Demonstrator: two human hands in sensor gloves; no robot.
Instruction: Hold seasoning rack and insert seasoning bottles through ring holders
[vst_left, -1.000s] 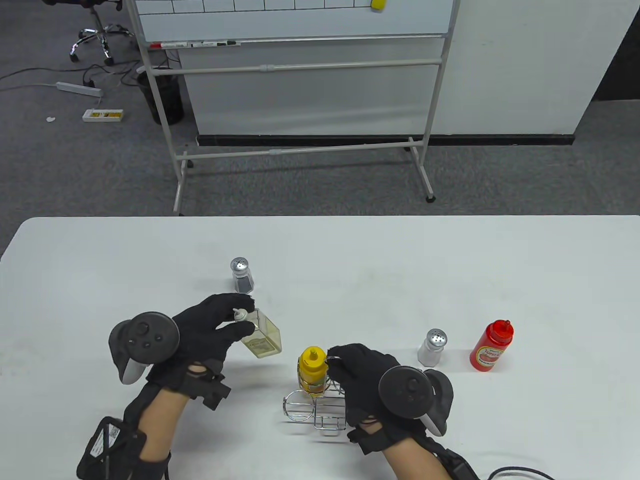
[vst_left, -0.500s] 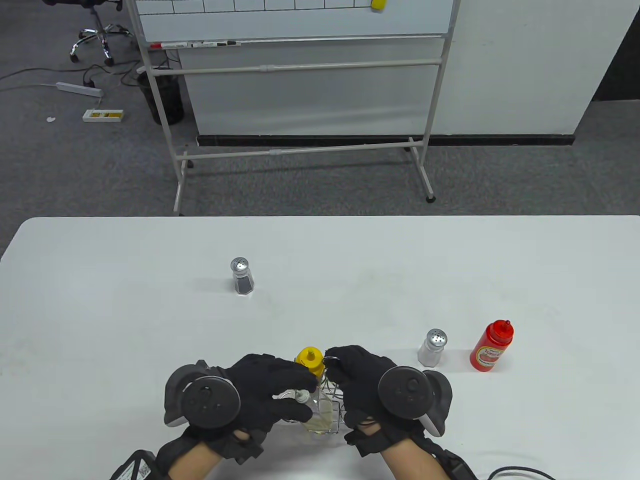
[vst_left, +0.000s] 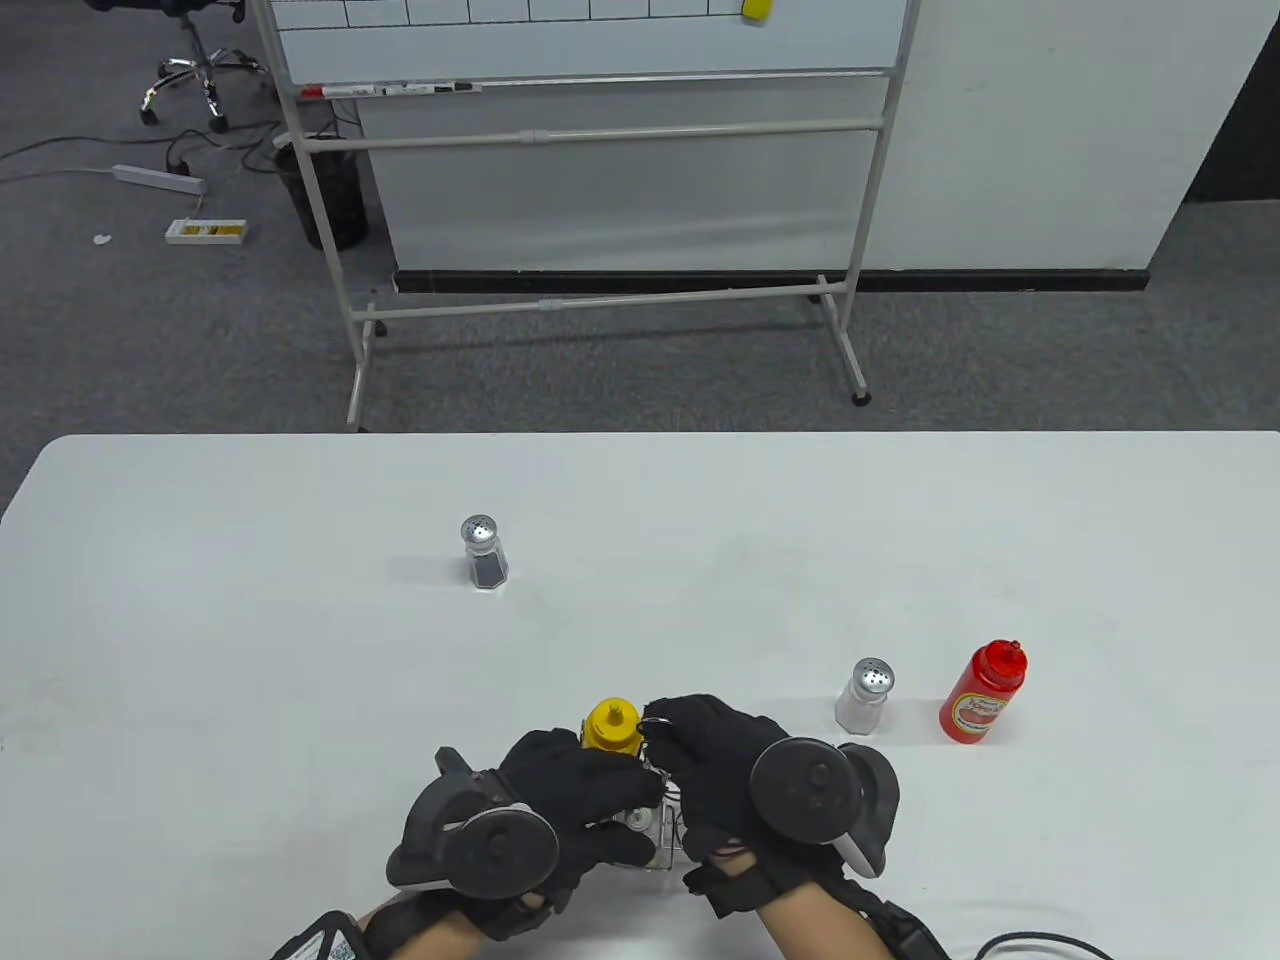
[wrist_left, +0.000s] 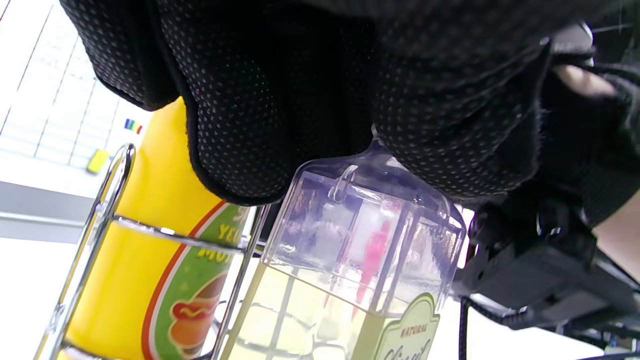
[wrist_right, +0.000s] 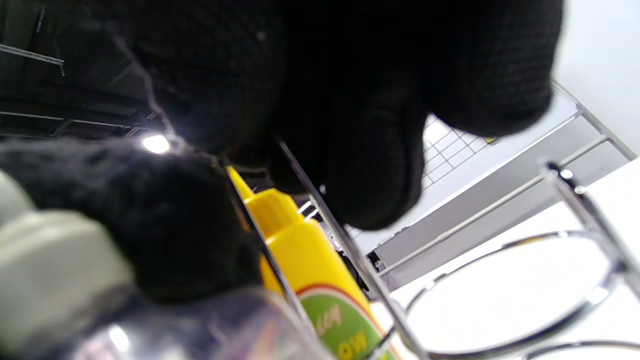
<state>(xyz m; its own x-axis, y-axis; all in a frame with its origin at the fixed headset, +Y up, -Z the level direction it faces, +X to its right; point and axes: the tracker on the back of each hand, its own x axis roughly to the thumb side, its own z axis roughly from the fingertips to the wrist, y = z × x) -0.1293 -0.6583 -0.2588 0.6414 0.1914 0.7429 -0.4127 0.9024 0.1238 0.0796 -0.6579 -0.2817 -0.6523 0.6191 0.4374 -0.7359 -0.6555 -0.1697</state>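
Note:
The wire seasoning rack (vst_left: 672, 838) stands at the table's front middle, mostly hidden by both hands. A yellow mustard bottle (vst_left: 612, 727) stands in its far ring. My right hand (vst_left: 668, 738) grips the rack's top handle loop. My left hand (vst_left: 628, 806) grips a clear square oil bottle (vst_left: 645, 832) by its neck, upright, right beside the mustard. In the left wrist view the clear bottle (wrist_left: 360, 250) has its lower part among the rack wires (wrist_left: 102, 210), next to the mustard (wrist_left: 160, 250). The right wrist view shows an empty ring (wrist_right: 510, 295).
A pepper shaker (vst_left: 484, 553) stands further back on the left. A salt shaker (vst_left: 864, 694) and a red ketchup bottle (vst_left: 983, 692) stand to the right of the rack. A cable lies at the front right edge (vst_left: 1030, 942).
My left hand carried the clear bottle from the left over to the rack and lowered it beside the mustard. My right hand stayed on the rack's handle.

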